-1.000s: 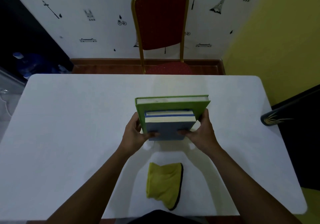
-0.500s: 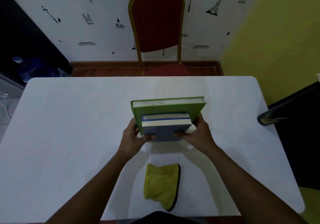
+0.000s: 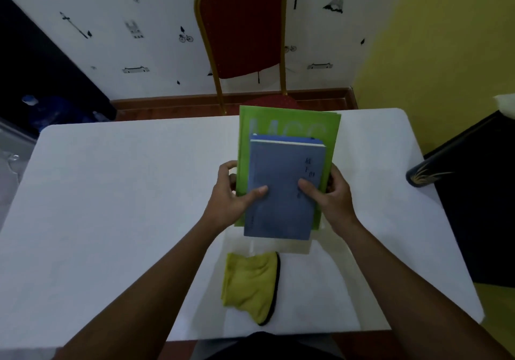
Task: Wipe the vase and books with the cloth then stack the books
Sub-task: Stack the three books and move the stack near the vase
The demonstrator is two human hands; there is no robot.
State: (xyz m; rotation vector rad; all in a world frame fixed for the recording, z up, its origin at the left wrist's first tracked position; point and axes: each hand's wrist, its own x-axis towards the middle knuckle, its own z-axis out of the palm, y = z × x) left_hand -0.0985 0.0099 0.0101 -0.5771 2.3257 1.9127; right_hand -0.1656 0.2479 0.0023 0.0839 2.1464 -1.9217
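A small blue book (image 3: 281, 181) lies on top of a larger green book (image 3: 289, 124); both are held together above the white table (image 3: 111, 192), covers facing me. My left hand (image 3: 231, 201) grips the stack's left edge with its thumb on the blue cover. My right hand (image 3: 331, 195) grips the right edge, thumb also on the blue cover. A yellow-green cloth (image 3: 250, 284) with a dark rim lies crumpled on the table below the books, near the front edge. A dark vase (image 3: 429, 171) with a gold pattern pokes in at the far right.
A red chair (image 3: 242, 25) with a gold frame stands behind the table against the patterned wall. A dark piece of furniture (image 3: 479, 206) sits right of the table. Blue water bottles (image 3: 50, 111) sit on the floor at the far left.
The stack stood tilted on edge with page edges toward me; now both hands have turned it so the covers face up toward me. The cloth has not moved.
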